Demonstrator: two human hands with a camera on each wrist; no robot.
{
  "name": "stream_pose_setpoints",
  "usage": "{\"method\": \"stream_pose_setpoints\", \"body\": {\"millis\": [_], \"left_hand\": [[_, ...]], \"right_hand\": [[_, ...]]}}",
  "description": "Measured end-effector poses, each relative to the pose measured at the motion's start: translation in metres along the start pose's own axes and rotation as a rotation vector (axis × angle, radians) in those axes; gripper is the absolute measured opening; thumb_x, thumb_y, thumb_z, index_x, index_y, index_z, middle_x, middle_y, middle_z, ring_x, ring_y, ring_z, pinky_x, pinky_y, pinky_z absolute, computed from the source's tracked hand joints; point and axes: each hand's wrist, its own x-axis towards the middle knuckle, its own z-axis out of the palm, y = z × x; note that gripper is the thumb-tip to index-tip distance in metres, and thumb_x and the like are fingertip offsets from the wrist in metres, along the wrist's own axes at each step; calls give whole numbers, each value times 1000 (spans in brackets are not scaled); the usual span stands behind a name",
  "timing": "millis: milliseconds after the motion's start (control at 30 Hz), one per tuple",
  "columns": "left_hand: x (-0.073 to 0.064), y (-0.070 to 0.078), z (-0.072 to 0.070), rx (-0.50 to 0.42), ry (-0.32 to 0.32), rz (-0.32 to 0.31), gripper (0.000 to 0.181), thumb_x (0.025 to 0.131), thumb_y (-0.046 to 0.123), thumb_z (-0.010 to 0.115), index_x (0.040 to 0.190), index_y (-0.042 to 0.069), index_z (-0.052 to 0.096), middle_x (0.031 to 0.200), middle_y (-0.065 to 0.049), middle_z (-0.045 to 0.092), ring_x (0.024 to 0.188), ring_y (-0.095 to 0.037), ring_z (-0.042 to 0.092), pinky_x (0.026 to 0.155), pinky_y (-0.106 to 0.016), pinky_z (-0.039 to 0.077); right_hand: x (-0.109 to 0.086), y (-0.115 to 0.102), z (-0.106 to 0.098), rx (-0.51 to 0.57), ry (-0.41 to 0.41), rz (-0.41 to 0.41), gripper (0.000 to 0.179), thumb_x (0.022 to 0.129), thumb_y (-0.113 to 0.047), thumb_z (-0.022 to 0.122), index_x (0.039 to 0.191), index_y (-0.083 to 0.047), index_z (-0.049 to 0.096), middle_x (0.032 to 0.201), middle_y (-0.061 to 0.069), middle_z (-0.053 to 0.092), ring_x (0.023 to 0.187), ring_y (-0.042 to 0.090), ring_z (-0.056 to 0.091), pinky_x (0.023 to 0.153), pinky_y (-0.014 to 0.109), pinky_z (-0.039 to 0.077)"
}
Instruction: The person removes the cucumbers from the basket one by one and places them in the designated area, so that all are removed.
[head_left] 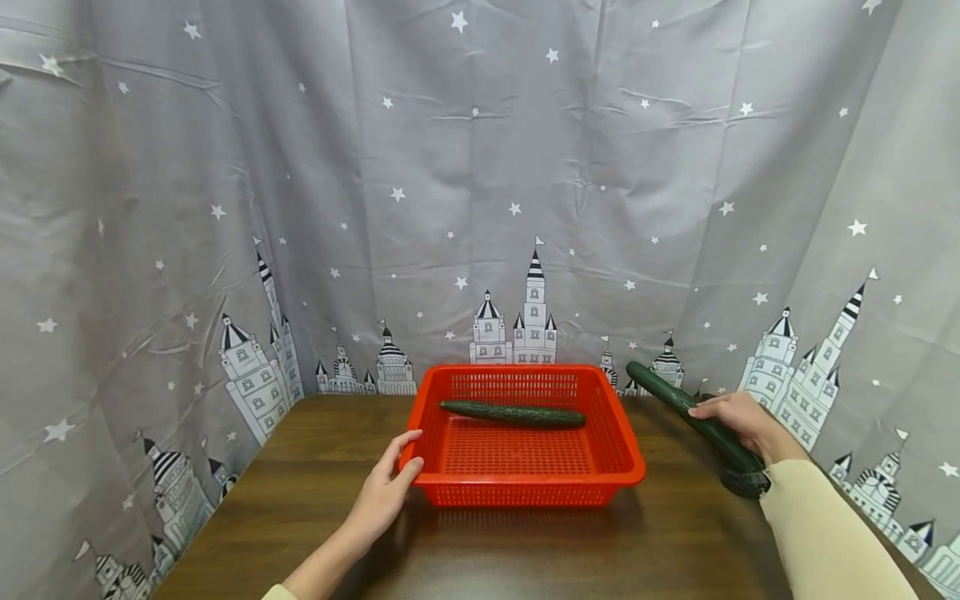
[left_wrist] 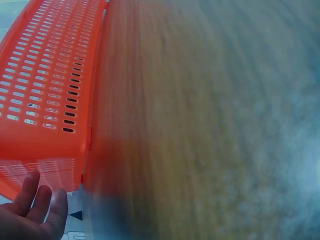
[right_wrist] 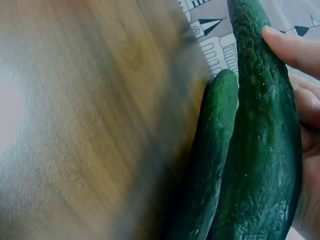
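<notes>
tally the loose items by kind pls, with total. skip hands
Red basket: 1
Cucumbers: 3 (the basket cucumber; the held cucumber in the right hand; another cucumber beside the held one, clear in the right wrist view)
Total: 4

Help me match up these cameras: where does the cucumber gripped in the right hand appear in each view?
Head: the held cucumber slants across the right side, in the right hand.
Left wrist: not in it.
Right wrist: large, right of centre, running from top edge to bottom, with a second cucumber to its left.
Shared landmark: the brown table.
</notes>
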Motion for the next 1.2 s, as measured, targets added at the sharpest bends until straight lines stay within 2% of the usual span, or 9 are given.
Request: {"method": "stream_pose_setpoints", "body": {"millis": [233, 467, 633, 767, 933, 1000, 1067, 1133, 1200], "left_hand": [[1, -3, 1, -5, -1, -5, 44, 103, 24, 58, 146, 25, 48, 124, -12, 58, 97, -21, 55, 71, -32, 48], [2, -5, 0, 2, -1, -5, 44, 103, 24, 57, 146, 25, 48, 124, -12, 59, 97, -20, 56, 72, -32, 48], [2, -5, 0, -7, -7, -8, 44, 103, 24, 57, 146, 25, 47, 126, -12, 58, 99, -22, 56, 74, -35, 49], [2, -4, 0, -9, -9, -1, 44, 103, 24, 57, 146, 25, 48, 125, -13, 59, 96, -21, 56, 73, -35, 49], [2, -5, 0, 7, -2, 10, 44, 103, 25, 57, 146, 26, 48, 120, -11, 60, 89, -18, 55, 69, -31, 47], [2, -5, 0, 9, 1, 8, 44, 103, 25, 58, 146, 26, 48, 119, -10, 60, 89, -18, 55, 70, -31, 47], [2, -5, 0, 9, 1, 4, 44, 103, 26, 58, 146, 26, 48, 120, -10, 60, 90, -18, 55, 70, -32, 48], [2, -5, 0, 8, -1, 0, 44, 103, 26, 57, 146, 26, 48, 121, -11, 60, 91, -18, 55, 71, -32, 48], [2, -5, 0, 5, 0, -1, 44, 103, 26, 57, 146, 26, 48, 121, -11, 60, 91, -18, 55, 71, -32, 48]], "right_hand": [[-5, 14, -2, -54, 38, 60, 33, 87, -20, 75, 102, 8, 75, 96, 8, 72, 79, 13, 64, 71, 32, 56], [-5, 27, 1, -188, 110, 41, 25, 82, -23, 79, 88, 2, 80, 94, 7, 73, 81, 12, 57, 70, 27, 50], [-5, 27, 5, -228, 122, 47, 23, 81, -21, 79, 80, 2, 79, 90, 8, 69, 83, 17, 55, 70, 27, 48], [-6, 24, 9, -271, 126, 66, 22, 81, -22, 78, 72, -1, 76, 90, 11, 66, 90, 27, 57, 78, 38, 52], [-8, 22, 17, -354, 146, 22, 22, 81, -20, 77, 79, 2, 79, 100, 22, 73, 101, 43, 64, 90, 57, 51], [-8, 23, 20, -402, 148, 8, 21, 81, -20, 76, 80, 1, 80, 92, 20, 73, 91, 40, 65, 84, 54, 53], [-8, 24, 24, -453, 153, 7, 21, 80, -20, 77, 72, -1, 78, 75, 12, 68, 77, 32, 62, 73, 47, 53], [-7, 26, 27, -485, 162, 17, 23, 78, -21, 77, 62, -6, 73, 64, 2, 58, 69, 24, 54, 65, 40, 48], [-6, 27, 29, -495, 172, 42, 29, 77, -23, 78, 54, -10, 65, 59, -3, 48, 67, 23, 48, 63, 38, 43]]}}
